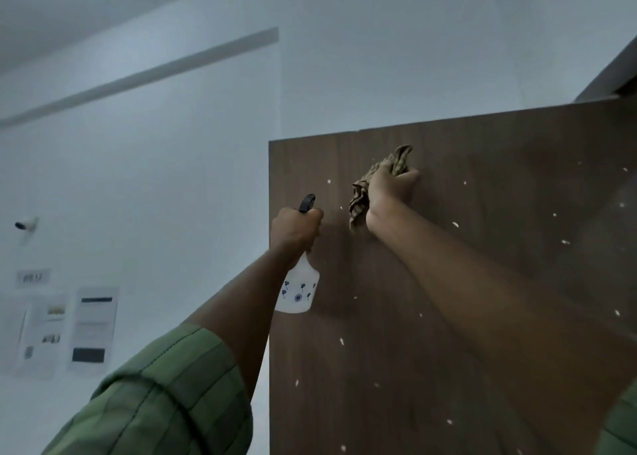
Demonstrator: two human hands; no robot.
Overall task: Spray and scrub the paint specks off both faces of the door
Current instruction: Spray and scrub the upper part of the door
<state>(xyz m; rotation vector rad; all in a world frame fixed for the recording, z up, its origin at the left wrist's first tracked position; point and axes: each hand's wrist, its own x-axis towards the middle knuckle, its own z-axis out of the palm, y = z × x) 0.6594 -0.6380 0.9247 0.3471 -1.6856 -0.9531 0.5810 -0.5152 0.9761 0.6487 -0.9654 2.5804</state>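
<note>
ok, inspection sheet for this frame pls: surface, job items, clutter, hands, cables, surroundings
Surface: brown wood-grain door, white paint specks scattered over the visible face.
Job's things: white spray bottle with black trigger; crumpled striped cloth against the door near its top.
Clutter: nothing seen.
Hands: left hand grips the bottle's neck; right hand holds the cloth to the door.
Cables: nothing seen.
Surroundings: pale wall with posted papers and a small camera.
</note>
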